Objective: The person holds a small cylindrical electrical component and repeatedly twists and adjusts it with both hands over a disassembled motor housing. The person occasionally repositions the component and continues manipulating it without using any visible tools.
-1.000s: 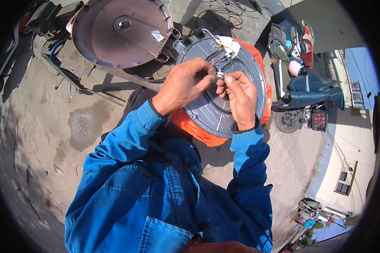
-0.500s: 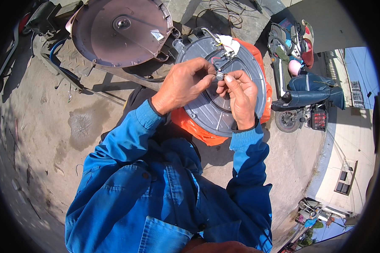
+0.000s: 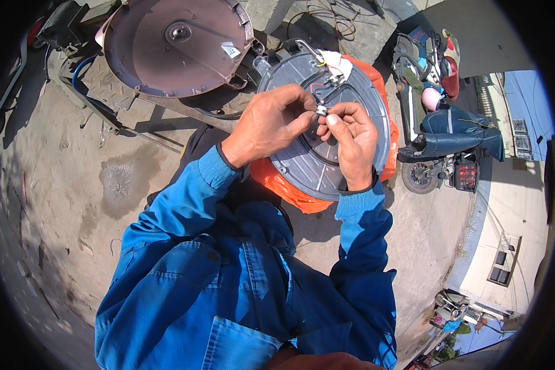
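Between my fingertips is a small silvery-white cylindrical part [image 3: 322, 111], with thin wires close by. My left hand [image 3: 266, 126] pinches at its left side, thumb against the fingers. My right hand [image 3: 353, 143] grips it from the right with thumb and bent fingers. Both hands hover over a round grey ribbed plastic cover [image 3: 299, 169], which lies on an orange plastic bag [image 3: 299, 200]. A curved tube and a crumpled white piece of paper or cloth [image 3: 337, 65] are at the cover's far edge, near thin red and yellow wires. My fingers hide part of the small piece.
A large brown round plastic shell [image 3: 148, 46] rests on a metal frame [image 3: 157, 106] at the far left. On the right stands a scooter [image 3: 420, 176] with a dark blue cover [image 3: 459, 132]. Loose cables [image 3: 339, 18] lie at the far side. The concrete has a wet patch [image 3: 120, 182].
The small part has turned slightly between my fingers and shows a whiter side. My right thumb has shifted a little; my left hand stays nearly in place.
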`<state>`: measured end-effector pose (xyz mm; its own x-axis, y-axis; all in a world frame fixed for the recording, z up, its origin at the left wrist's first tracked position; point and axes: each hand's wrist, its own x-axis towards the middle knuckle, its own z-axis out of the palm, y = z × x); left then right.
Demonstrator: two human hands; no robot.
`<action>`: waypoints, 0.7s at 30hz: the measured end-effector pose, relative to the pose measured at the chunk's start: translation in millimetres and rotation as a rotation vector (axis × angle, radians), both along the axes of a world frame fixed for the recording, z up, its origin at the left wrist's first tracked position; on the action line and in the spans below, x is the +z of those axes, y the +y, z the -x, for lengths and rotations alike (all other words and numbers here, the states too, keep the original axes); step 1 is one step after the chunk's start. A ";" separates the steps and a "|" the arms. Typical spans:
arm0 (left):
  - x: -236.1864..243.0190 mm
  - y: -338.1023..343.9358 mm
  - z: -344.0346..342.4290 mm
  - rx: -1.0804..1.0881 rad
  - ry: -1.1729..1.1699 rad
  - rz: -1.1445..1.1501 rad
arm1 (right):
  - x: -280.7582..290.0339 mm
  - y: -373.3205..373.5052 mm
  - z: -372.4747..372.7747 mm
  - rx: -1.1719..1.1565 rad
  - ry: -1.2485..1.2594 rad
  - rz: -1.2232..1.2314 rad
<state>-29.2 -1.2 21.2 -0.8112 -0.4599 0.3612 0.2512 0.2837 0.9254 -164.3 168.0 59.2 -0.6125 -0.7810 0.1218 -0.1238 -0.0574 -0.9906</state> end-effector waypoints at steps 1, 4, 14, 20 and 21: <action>-0.4 0.2 0.6 0.001 0.008 -0.003 | -0.3 -0.1 -0.8 -0.002 0.017 0.001; -1.1 0.8 1.9 0.009 0.034 -0.035 | -1.7 -0.7 -3.2 -0.013 0.054 0.003; -0.1 0.7 2.2 0.036 0.074 0.003 | -8.0 -3.7 -5.9 -0.090 0.309 0.026; -1.3 1.3 3.7 0.066 0.105 0.072 | -9.2 -4.8 -3.7 -0.156 0.630 -0.016; -1.6 1.4 4.0 0.064 0.109 0.079 | -9.2 -5.1 -3.8 -0.158 0.656 -0.017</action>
<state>-33.2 0.2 19.6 -0.7352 -0.4756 0.4829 0.3284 0.3733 0.8676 -160.5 163.0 50.1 -0.5226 -0.6935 0.4960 -0.7059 0.0257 -0.7079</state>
